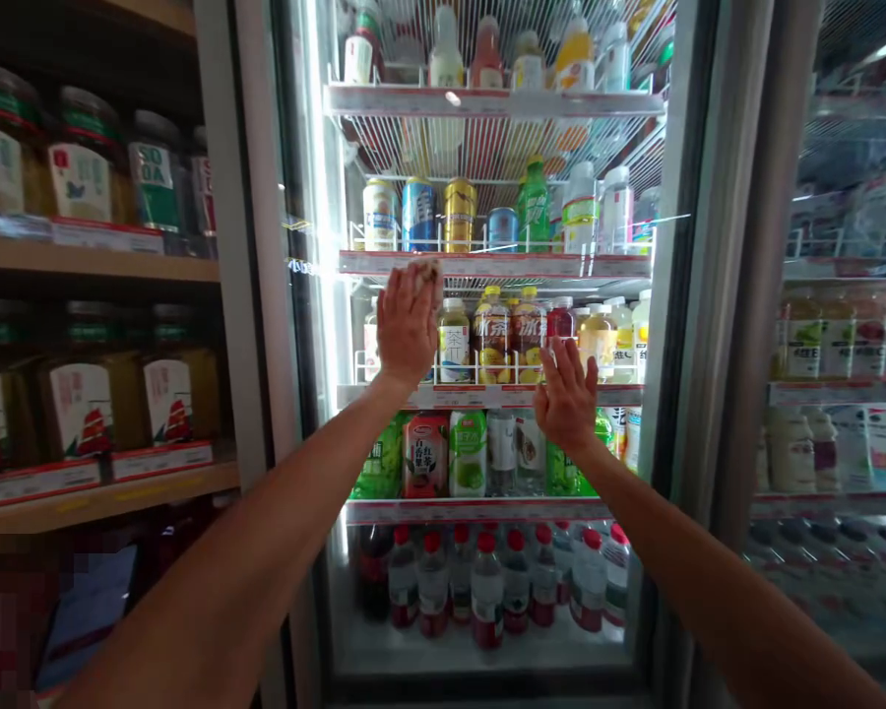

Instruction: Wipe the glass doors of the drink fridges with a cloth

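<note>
My left hand is raised against the glass door of a lit drinks fridge, its fingers close together. A crumpled, pale cloth with brownish marks shows past its fingertips, pressed between hand and glass; the rest of it is hidden. Lower and to the right, my right hand rests on the same glass with its fingers spread and nothing in them. Behind the glass, a tea bottle stands just right of my left hand, and brown-labelled bottles stand between the two hands.
Wooden shelves with large jars stand close on the left. A metal door frame runs up the right, beside another glass-fronted section of drinks. Red-capped bottles fill the fridge's bottom.
</note>
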